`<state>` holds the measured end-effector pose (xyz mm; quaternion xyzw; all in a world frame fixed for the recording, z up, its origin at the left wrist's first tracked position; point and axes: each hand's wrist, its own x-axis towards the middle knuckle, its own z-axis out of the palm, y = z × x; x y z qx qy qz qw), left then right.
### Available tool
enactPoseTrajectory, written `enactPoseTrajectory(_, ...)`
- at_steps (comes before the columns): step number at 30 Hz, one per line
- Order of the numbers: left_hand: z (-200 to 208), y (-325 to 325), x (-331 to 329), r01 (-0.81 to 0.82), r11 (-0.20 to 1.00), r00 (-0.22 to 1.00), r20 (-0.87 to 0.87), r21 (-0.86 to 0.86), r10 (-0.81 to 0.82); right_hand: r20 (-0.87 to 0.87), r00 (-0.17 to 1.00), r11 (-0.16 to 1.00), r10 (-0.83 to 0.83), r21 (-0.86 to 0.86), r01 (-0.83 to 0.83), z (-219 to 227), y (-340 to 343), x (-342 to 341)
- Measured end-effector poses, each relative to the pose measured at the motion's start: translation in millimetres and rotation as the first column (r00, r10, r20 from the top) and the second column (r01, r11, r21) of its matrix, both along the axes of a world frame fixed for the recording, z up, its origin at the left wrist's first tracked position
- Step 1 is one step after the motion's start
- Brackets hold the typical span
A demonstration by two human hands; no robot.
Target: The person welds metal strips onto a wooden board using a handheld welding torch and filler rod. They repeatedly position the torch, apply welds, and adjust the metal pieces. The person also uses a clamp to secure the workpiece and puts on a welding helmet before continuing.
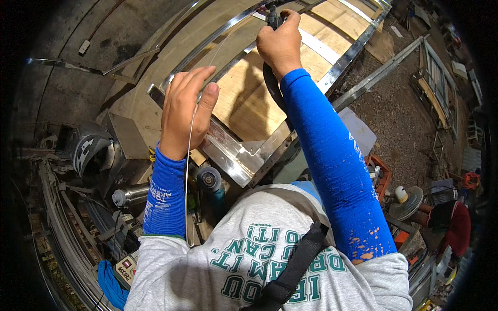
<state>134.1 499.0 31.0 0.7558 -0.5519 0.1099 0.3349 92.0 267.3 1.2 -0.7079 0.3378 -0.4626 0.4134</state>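
A thin metal rod (187, 176) runs past my left hand (185, 106), pinched between its thumb and fingers, with its lower end near my sleeve and its upper end over the frame. At the top, my right hand (281, 45) is closed around a black torch handle (272, 19), whose tip is hard to make out. From it a thick black cable (272, 89) hangs along my forearm. Beneath both hands lies a shiny metal frame (228, 150) with crossbars, and plywood (246, 101) shows inside it.
An angle grinder (209, 180) stands near my waist, with a steel bottle (132, 196) and a welding helmet (91, 150) to the left. Rightward are an orange crate (383, 179), a fan (407, 203) and a person in dark red (456, 228). Metal lengths (67, 207) lie at left.
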Motion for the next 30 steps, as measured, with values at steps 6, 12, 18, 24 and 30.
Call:
enactPoseTrajectory(6, -0.7, 0.6, -0.3, 0.0, 1.0, 1.0, 0.01, 0.0, 0.0, -0.01, 1.0, 1.0, 0.002, 0.025, -0.002, 1.0, -0.3, -0.5)
enactPoseTrajectory(12, -0.5, 0.5, 0.2, 0.001, 1.0, 1.0, 0.01, 0.001, -0.001, -0.02, 1.0, 1.0, -0.013, 0.017, 0.013, -3.4, -5.4, 2.2)
enactPoseTrajectory(18, -1.5, 0.2, 1.6, 0.011, 1.0, 1.0, 0.011, -0.007, -0.011, -0.021, 1.0, 1.0, -0.012, -0.005, 0.012, -5.4, -7.0, 2.5)
enactPoseTrajectory(24, -2.9, 3.8, 4.5, -0.007, 0.998, 1.0, -0.007, 0.058, 0.007, 0.037, 0.998, 0.999, 0.054, 0.008, -0.054, -1.2, -3.4, 1.0)
enactPoseTrajectory(30, 1.0, 1.3, -0.7, 0.0, 0.997, 1.0, -0.02, 0.081, 0.002, 0.205, 0.977, 0.998, 0.058, 0.01, -0.061, -8.7, -7.9, 7.2)
